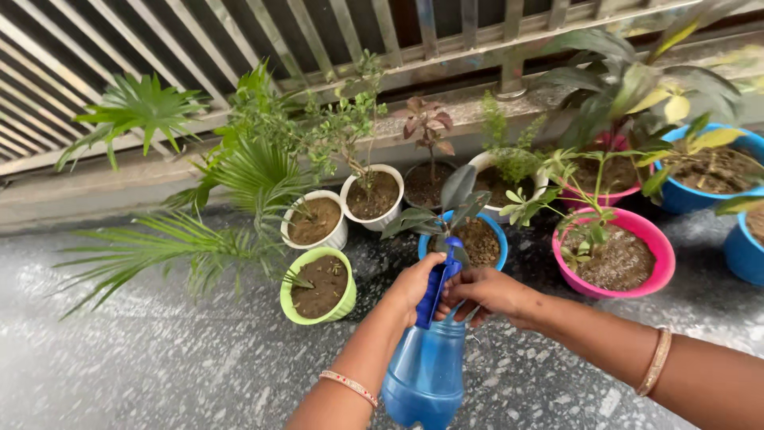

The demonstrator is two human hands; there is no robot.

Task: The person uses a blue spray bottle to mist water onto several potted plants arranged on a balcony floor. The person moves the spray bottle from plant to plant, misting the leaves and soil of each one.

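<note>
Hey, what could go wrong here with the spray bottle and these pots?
The spray bottle is tilted with both hands up on its blue head: left hand, right hand. Nothing supports the base, so it may slip or leak. The nozzle sits close to the blue pot, so a hard burst might splash soil onto the speckled floor, possibly leaving it slick.

Likely home balcony, potted plants (322, 285), railing (334, 40)

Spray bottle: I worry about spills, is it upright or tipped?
Roughly upright: the blue spray bottle has its base down and nozzle up, held by left hand and right hand.
</note>
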